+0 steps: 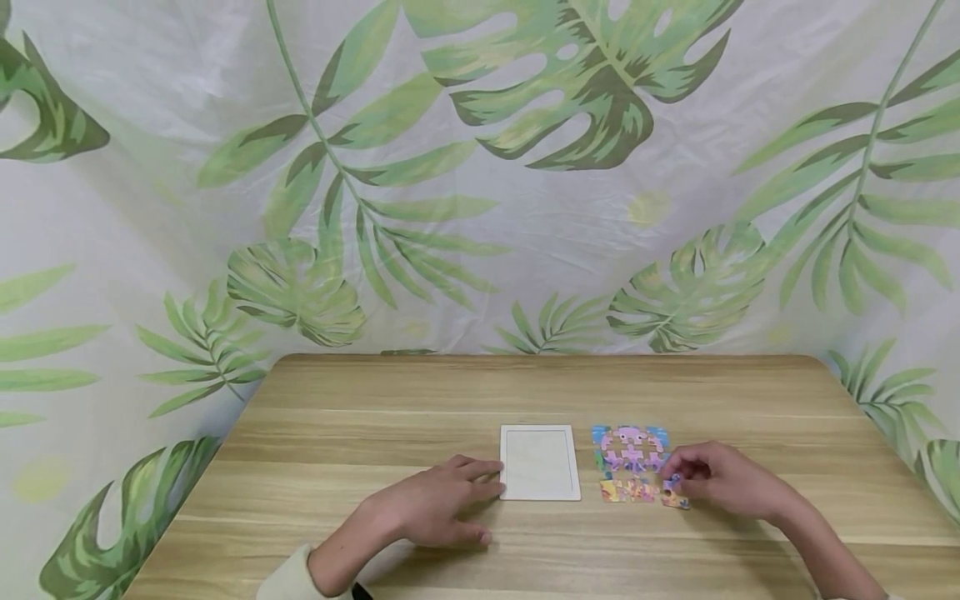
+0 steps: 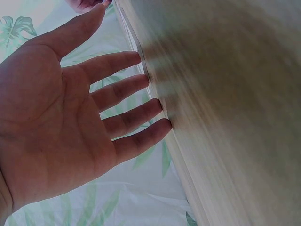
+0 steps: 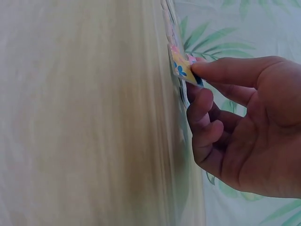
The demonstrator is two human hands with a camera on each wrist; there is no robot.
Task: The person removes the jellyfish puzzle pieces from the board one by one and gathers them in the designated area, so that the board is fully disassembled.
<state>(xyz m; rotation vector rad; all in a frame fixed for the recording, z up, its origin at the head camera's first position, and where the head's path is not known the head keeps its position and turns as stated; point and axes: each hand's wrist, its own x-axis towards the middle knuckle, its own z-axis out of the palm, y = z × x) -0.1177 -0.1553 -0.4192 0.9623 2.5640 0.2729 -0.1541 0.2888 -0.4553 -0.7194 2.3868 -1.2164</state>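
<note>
My right hand pinches a puzzle piece between thumb and fingers, at the lower right of the puzzle. In the head view that corner piece stands slightly apart from its neighbours. The joined pieces above form a pink creature on blue, a partly assembled jigsaw puzzle. A lower row of orange and pink pieces lies just beneath it, with a narrow gap. My left hand lies spread beside a white rectangular frame board, its fingertips at the left edge. In the left wrist view the left fingers are spread.
Everything lies on a wood-grain table with rounded far corners. Behind it hangs a pale cloth printed with green leaves. The board stands directly left of the puzzle, a small strip of tabletop between them.
</note>
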